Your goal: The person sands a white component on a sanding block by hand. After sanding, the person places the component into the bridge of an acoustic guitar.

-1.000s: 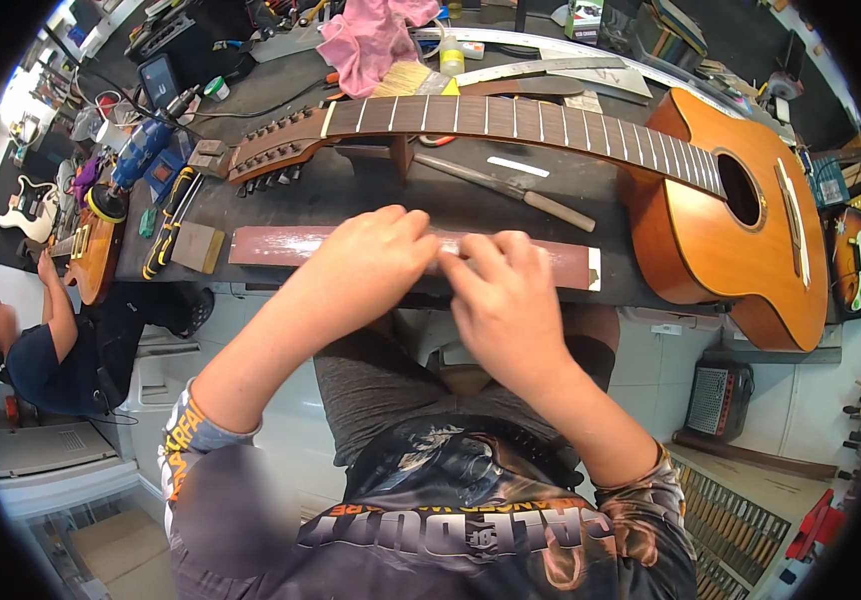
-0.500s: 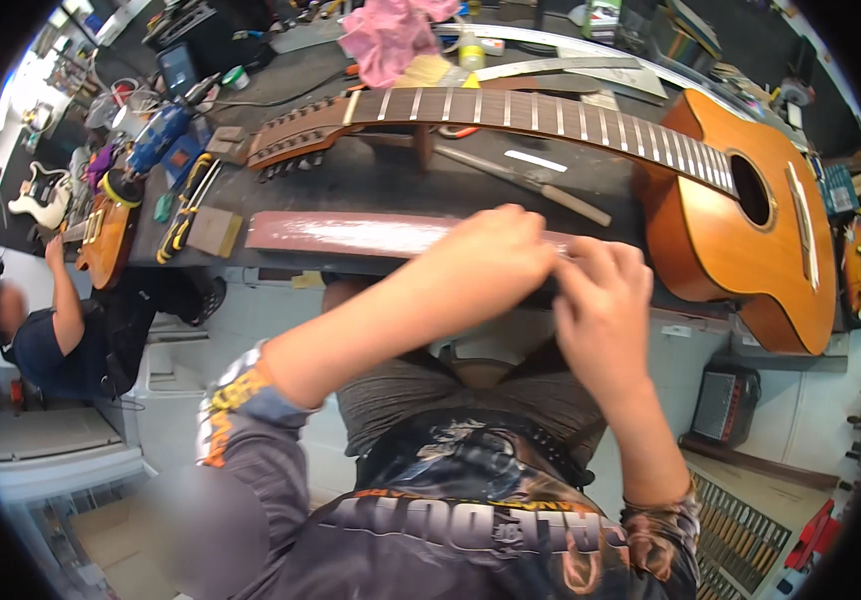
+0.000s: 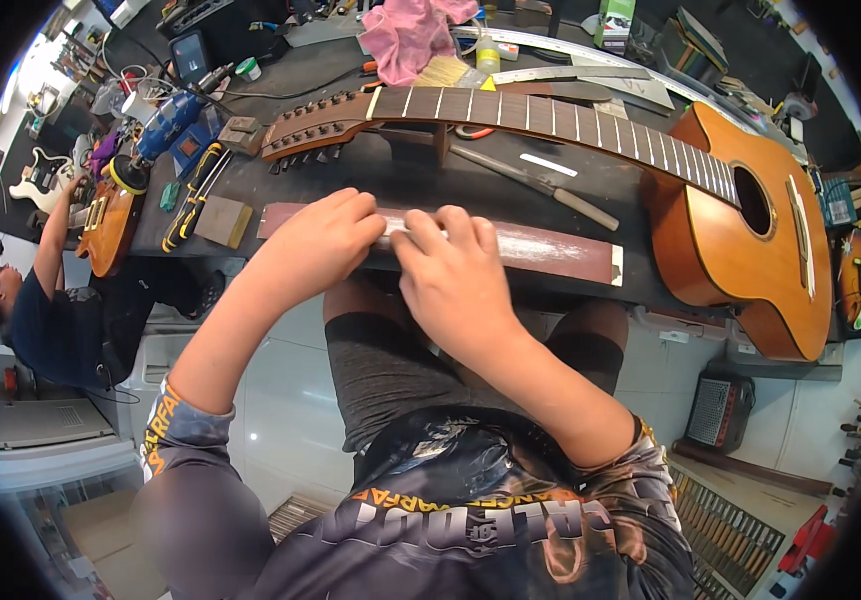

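A long reddish-brown sanding strip, streaked with white dust, lies along the bench's near edge. Over its left half, my left hand is closed in a pinch, fingertips down at the strip. Close to its right, my right hand has its fingers bent and pressed down at the same surface. Whatever the fingers grip is small and hidden by them. Behind the strip, a twelve-string-style acoustic guitar without strings lies face up, its neck on a wooden support.
A round-handled file-like tool and a white strip lie under the neck. Left of the sanding strip are a sanding block and yellow-black screwdrivers. A pink cloth lies behind. Another person works on the left.
Both hands have slid left along the sanding strip, from its right end to its left half. The dusty right part of the strip now shows. The view has shifted slightly.
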A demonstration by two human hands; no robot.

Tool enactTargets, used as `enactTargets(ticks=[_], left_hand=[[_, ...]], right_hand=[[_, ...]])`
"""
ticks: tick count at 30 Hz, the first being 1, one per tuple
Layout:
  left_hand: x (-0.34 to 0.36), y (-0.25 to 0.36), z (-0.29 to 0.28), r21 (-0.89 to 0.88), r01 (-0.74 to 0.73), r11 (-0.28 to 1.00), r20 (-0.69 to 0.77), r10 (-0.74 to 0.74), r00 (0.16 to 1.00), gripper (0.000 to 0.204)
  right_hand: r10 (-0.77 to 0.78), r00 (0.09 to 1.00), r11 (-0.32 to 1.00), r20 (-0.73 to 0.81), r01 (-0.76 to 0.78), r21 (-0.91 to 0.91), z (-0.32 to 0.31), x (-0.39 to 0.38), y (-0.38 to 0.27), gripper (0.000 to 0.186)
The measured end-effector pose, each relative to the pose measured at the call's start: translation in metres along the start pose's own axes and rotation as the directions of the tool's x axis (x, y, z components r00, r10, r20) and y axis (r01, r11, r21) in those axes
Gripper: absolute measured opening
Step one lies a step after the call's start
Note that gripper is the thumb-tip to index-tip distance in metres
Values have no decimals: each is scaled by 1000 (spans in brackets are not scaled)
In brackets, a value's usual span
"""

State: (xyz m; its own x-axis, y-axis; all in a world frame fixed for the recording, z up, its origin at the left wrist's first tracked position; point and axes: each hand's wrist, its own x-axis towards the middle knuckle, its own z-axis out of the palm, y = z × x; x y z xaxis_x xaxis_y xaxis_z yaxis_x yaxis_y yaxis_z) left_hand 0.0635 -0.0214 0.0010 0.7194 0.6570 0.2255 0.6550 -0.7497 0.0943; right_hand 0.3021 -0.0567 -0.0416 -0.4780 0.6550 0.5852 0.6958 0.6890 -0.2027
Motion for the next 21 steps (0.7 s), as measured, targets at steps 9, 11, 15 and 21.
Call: enactTargets(ticks=[9,11,15,21], left_hand=[[120,101,59,27,-154,988,-109,156,982,11],[110,94,55,10,-134,991,-110,134,985,11],[56,47,28,-69,-92,993,-111,84,990,11],[-6,-9,1,3,9,1000,14,-9,1000,25]], right_hand=[[282,956,950,82,-266,-164,-99,-78,75,43],[262,960,957,101,-245,-153,-94,-70,68,44],[135,986,986,98,-124,-112,-50,-34,32,38],[2,999,1000,32,-1,-18,8,13,-7,22]])
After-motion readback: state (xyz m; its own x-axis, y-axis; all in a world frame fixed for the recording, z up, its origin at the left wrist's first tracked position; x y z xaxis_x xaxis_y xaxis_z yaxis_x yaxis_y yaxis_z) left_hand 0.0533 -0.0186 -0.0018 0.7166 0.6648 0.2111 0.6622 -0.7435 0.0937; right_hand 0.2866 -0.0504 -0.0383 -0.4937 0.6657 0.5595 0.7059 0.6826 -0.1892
